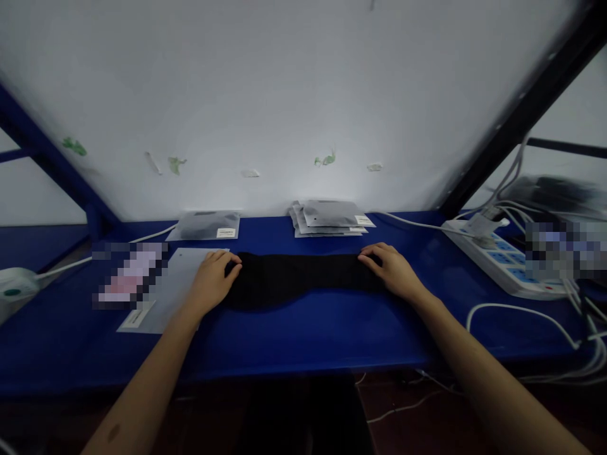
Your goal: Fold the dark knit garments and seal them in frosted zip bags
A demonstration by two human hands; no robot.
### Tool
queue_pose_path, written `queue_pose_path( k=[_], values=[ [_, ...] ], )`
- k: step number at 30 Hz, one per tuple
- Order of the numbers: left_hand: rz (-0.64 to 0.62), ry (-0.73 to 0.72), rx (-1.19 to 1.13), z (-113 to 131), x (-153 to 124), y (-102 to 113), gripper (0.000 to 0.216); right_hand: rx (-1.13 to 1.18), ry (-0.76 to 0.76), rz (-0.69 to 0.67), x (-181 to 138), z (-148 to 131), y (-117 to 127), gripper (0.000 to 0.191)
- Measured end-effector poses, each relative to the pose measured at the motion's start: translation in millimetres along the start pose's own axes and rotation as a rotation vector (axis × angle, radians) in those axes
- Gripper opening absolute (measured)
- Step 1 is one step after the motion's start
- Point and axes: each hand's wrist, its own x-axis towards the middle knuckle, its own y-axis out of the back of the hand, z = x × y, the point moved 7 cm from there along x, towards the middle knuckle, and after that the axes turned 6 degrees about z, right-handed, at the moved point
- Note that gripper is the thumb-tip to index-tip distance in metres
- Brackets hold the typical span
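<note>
A long black piece of cloth [284, 278] lies stretched sideways on the blue tabletop [308, 341], wider at its left part than in the middle. My left hand [215, 281] pinches its left end between thumb and fingers. At the opposite end, the thumb and fingers of my right hand [391, 268] are closed on the upper corner. Part of the cloth's right edge is hidden under that hand. Beside my left hand is a flat frosted plastic bag [175, 284] with a white label, partly covered by my wrist.
Several frosted bags [332, 215] are stacked by the wall [284, 95]; another labelled bag [203, 225] lies left of them. A blurred-out phone-like object [133, 275] is at left. A white power strip [507, 259] with tangled cables [521, 309] occupies the right side.
</note>
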Motion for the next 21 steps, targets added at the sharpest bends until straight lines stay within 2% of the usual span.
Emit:
queue_pose_path(
  k=[21],
  values=[
    [0.011, -0.012, 0.039, 3.3, -1.6, 0.6, 0.014, 0.011, -0.003, -0.006, 0.1, 0.1, -0.1, 0.028]
  ],
)
